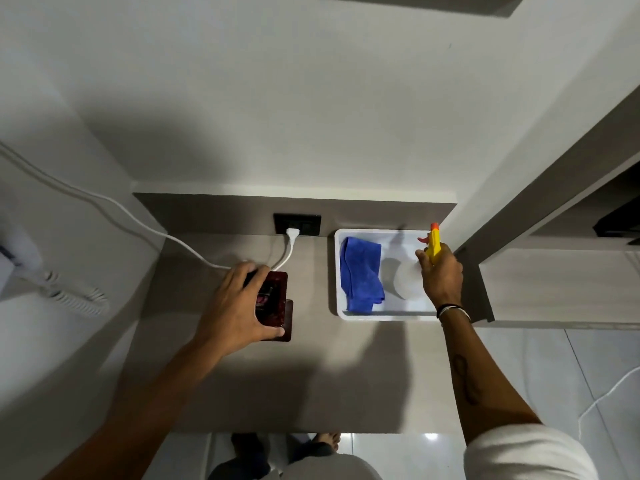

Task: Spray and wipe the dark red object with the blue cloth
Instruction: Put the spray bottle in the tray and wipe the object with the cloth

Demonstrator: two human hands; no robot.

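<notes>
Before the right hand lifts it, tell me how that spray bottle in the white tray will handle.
The spray bottle looks like thin translucent plastic, so probably light, though its fill level cannot be read. It stands upright with a yellow trigger head on top, so it may tip if nudged high. The right hand wraps its neck, which should give a steady lift out of the white tray.
</notes>
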